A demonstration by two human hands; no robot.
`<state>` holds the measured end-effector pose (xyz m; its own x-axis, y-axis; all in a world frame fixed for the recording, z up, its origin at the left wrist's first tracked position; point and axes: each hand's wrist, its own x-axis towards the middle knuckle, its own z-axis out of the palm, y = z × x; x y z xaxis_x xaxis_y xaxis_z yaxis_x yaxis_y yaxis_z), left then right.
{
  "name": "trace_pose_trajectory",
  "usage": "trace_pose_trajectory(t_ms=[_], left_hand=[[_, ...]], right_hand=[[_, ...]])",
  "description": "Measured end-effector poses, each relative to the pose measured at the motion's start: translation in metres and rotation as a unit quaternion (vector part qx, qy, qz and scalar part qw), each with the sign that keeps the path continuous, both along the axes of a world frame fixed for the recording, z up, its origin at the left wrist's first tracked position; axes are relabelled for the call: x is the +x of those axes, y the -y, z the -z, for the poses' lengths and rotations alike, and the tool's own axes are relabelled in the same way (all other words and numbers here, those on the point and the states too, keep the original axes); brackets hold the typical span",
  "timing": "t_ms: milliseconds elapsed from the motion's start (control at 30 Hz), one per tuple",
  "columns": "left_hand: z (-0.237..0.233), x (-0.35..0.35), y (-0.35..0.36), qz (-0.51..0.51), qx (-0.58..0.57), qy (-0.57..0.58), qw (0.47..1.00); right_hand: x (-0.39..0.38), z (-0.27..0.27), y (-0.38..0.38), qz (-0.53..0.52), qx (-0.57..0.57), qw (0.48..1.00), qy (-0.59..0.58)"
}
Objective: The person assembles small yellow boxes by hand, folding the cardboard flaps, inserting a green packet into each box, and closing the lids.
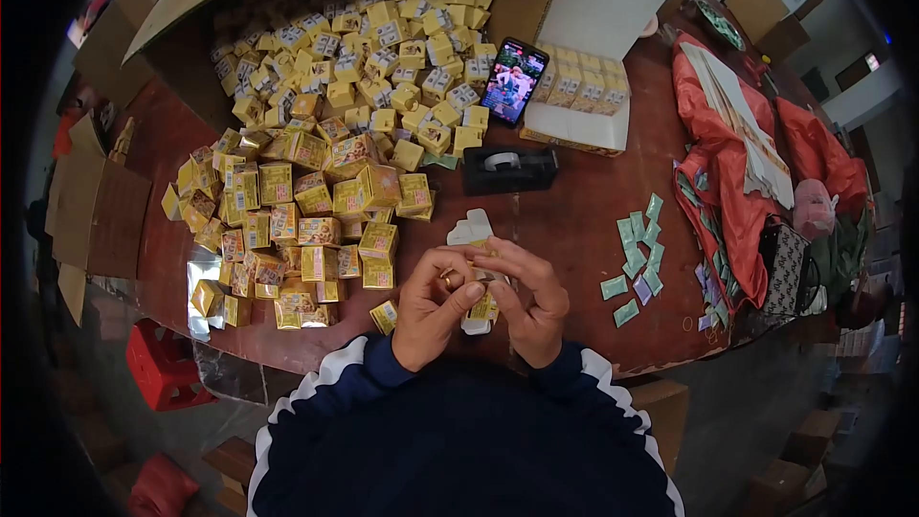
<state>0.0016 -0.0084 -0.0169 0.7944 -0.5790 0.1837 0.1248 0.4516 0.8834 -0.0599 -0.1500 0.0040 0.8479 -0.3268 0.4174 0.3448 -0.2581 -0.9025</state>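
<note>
You seem mid-fold: your left hand (431, 306) and right hand (531, 302) each keep a closed grip on one small yellow box (485, 307) at the tabletop's (574, 230) near edge, right of the pile of boxes (306, 220) — tucking its flap calls for steady thumbs.

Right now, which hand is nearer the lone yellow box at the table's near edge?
Left. The left hand is just right of the lone yellow box; the right hand is farther right. Both grip a small carton.
</note>
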Motion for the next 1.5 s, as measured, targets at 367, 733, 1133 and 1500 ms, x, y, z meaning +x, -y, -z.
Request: trace_pose_trajectory(t_ms=[367, 733, 1133, 1500], left_hand=[[-0.007, 0.002, 0.000, -0.011, 0.003, -0.095, 0.995], [0.001, 0.003, -0.008, 0.094, 0.034, -0.159, 0.982], [-0.013, 0.005, -0.007, 0.066, 0.104, -0.072, 0.990], [-0.010, 0.009, -0.009, 0.093, 0.125, -0.069, 0.985]], right_hand=[[0.006, 0.008, 0.014, -0.072, -0.004, 0.997, 0.002], [0.010, 0.006, 0.016, -0.010, -0.014, 1.000, 0.026], [0.016, -0.012, 0.037, -0.185, 0.192, 0.959, -0.093], [0.021, -0.017, 0.046, -0.151, 0.072, 0.978, -0.128]])
